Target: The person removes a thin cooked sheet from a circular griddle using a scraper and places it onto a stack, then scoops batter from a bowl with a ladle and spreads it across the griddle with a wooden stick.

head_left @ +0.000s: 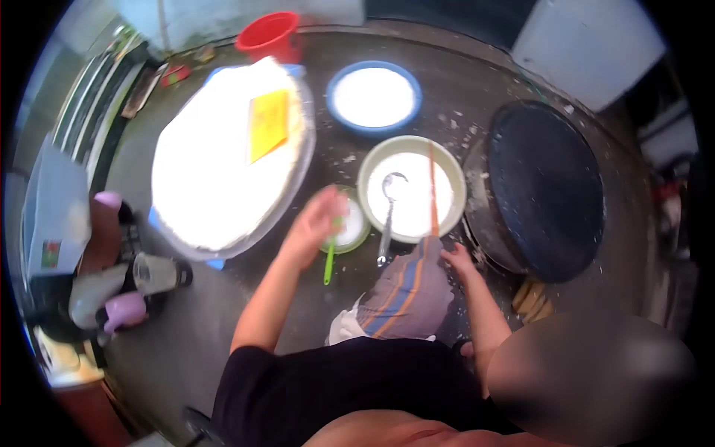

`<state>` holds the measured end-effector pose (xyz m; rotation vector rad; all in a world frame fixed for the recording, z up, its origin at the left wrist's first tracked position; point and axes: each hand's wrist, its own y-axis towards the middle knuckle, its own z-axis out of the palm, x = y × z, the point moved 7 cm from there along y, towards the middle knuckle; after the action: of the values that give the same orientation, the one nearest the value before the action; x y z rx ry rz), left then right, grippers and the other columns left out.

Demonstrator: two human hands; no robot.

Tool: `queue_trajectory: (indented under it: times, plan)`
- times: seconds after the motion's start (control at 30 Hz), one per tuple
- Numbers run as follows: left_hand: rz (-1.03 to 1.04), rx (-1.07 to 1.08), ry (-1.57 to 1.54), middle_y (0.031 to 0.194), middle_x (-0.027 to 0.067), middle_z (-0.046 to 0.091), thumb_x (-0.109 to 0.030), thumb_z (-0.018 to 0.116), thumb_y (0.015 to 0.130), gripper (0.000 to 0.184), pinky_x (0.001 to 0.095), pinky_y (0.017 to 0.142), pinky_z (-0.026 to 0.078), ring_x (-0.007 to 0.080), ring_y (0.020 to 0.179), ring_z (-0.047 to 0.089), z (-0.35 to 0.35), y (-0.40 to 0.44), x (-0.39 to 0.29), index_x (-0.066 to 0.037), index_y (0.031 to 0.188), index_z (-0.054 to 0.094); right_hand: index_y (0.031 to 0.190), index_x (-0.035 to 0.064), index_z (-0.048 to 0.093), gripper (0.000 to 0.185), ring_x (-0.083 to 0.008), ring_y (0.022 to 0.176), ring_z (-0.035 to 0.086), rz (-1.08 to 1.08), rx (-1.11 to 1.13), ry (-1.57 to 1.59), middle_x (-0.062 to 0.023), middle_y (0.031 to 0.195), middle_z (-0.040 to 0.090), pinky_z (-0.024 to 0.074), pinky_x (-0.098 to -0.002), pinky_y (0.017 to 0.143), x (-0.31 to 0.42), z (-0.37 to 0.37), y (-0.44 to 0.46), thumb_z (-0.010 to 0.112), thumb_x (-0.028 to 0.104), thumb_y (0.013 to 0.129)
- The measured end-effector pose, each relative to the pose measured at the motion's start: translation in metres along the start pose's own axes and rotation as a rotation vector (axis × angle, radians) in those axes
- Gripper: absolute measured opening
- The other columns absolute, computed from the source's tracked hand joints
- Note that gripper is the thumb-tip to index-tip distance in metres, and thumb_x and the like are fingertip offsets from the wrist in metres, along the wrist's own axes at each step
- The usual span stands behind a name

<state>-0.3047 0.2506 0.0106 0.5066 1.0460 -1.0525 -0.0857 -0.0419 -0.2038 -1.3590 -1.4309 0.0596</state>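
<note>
My left hand, blurred by motion, is over the left side of a small green bowl of white contents. A bright green spoon leans out of that bowl toward me, its handle just below my hand. My right hand is low beside the striped cloth over my knee, fingers curled; whatever they hold, if anything, is hidden. Ahead stands a large pale bowl of white batter-like contents. A metal ladle rests in it, and a thin brown stick crosses its right side.
At right, a round black griddle sits on a stove base. A wide tray at left bears a white pile and a yellow packet. Beyond are a blue-rimmed basin and a red bucket. Jugs stand far left.
</note>
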Motion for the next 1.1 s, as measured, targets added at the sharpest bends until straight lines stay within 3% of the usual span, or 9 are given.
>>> queue_trajectory:
  times: [0.07,0.13,0.2,0.4,0.63,0.73,0.8,0.9,1.1]
  plan:
    - [-0.363,0.505,0.304,0.143,0.0132,0.003,-0.046,0.078,0.053,0.122,0.0380,0.103,0.016,0.0256,0.130,0.010,0.028,-0.054,0.095,-0.006,0.137,-0.002,0.135,0.0006,0.008,0.089,-0.0234,0.090,0.055,0.128,0.115,0.116,-0.0193,0.111,0.050,0.0456,-0.0323,0.075,0.008,0.024,-0.017,0.065,0.019,0.070]
    - [-0.354,0.681,0.654,0.142,0.0173,0.001,-0.048,0.077,0.054,0.122,0.0367,0.104,0.014,0.0283,0.130,0.009,0.044,-0.082,0.118,-0.004,0.136,-0.002,0.134,0.0015,0.012,0.091,-0.0260,0.088,0.056,0.063,0.198,0.258,-0.0210,0.116,0.046,0.0486,-0.0327,0.064,-0.042,0.054,0.029,0.069,0.029,0.068]
    - [-0.500,0.699,0.605,0.141,0.0193,0.002,-0.047,0.076,0.055,0.121,0.0361,0.104,0.013,0.0290,0.130,0.008,0.043,-0.094,0.139,-0.003,0.136,0.000,0.101,0.0003,0.051,0.032,-0.0167,0.063,0.055,0.046,0.358,0.224,-0.0095,0.075,0.057,0.0445,-0.0299,0.052,0.005,0.050,-0.009,0.057,0.022,0.078]
    - [-0.393,0.752,0.782,0.139,0.0195,0.015,-0.040,0.077,0.058,0.104,0.0351,0.103,0.017,0.0300,0.129,0.015,0.020,-0.084,0.148,-0.001,0.134,0.017,0.087,0.0046,0.045,0.009,-0.0102,0.044,0.047,-0.331,-0.005,0.114,-0.0026,0.061,0.050,0.0384,-0.0245,0.040,0.063,-0.017,-0.035,0.044,0.014,0.086]
    - [-0.507,0.070,0.910,0.109,0.0144,0.054,-0.020,0.063,0.077,0.049,0.0289,0.086,0.041,0.0215,0.103,0.052,-0.029,-0.058,0.138,0.000,0.119,0.046,0.123,0.0254,0.044,0.047,-0.0198,0.057,0.055,-0.145,-0.375,-0.012,-0.0113,0.088,0.058,0.0487,-0.0351,0.054,0.074,-0.239,-0.044,0.048,0.006,0.081]
    - [-0.523,0.062,0.850,0.112,0.0139,0.053,-0.018,0.060,0.080,0.045,0.0287,0.087,0.040,0.0203,0.105,0.050,-0.006,-0.060,0.129,0.001,0.118,0.046,0.110,0.0010,0.049,0.033,-0.0337,0.088,0.059,0.266,-1.091,-0.251,-0.0235,0.091,0.060,0.0470,-0.0386,0.074,0.011,-0.370,-0.062,0.047,0.008,0.078]
    - [-0.501,0.100,0.884,0.113,0.0133,0.053,-0.016,0.058,0.082,0.041,0.0281,0.088,0.040,0.0188,0.105,0.050,-0.002,-0.063,0.133,0.002,0.117,0.046,0.116,0.0011,0.043,0.037,-0.0342,0.090,0.058,0.432,-0.966,-0.031,-0.0241,0.096,0.058,0.0458,-0.0421,0.076,-0.028,-0.394,-0.056,0.044,0.006,0.079]
    - [-0.595,0.080,0.703,0.113,0.0125,0.054,-0.016,0.057,0.083,0.039,0.0268,0.085,0.041,0.0168,0.101,0.052,-0.005,-0.069,0.157,0.002,0.116,0.047,0.124,0.0161,0.037,0.045,-0.0367,0.091,0.055,-0.247,-0.732,-0.751,-0.0255,0.096,0.056,0.0442,-0.0420,0.078,0.052,-0.332,-0.073,0.040,0.006,0.081]
    - [-0.630,0.064,0.676,0.104,0.0094,0.057,-0.017,0.055,0.084,0.036,0.0248,0.081,0.041,0.0141,0.094,0.053,-0.005,-0.066,0.165,0.002,0.114,0.049,0.127,0.0032,0.029,0.044,-0.0375,0.095,0.054,0.272,-0.964,-0.425,-0.0252,0.101,0.055,0.0432,-0.0433,0.081,0.000,-0.358,-0.091,0.035,0.009,0.083]
